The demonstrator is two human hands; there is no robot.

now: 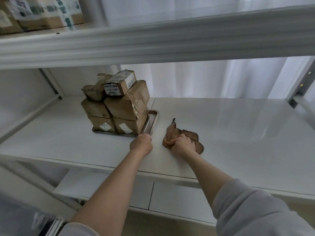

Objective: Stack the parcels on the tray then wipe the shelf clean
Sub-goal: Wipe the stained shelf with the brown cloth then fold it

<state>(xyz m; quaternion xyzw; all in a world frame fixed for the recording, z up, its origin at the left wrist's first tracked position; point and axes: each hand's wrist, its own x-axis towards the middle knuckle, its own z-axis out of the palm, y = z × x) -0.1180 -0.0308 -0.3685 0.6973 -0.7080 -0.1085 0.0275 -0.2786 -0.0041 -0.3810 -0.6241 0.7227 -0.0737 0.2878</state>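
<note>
Several brown cardboard parcels (119,104) stand stacked in three layers on a metal tray (152,121) on the white shelf (230,126). My left hand (141,145) is closed on the tray's near right corner. A brown cloth (172,133) lies on the shelf just right of the tray. My right hand (183,145) is fisted on top of it, gripping a fold and pressing it onto the shelf.
An upper shelf (153,41) crosses the view overhead, with more parcels (39,12) on it at the top left. A metal upright (303,82) stands at the right. A lower shelf (179,196) shows below. White curtains hang behind.
</note>
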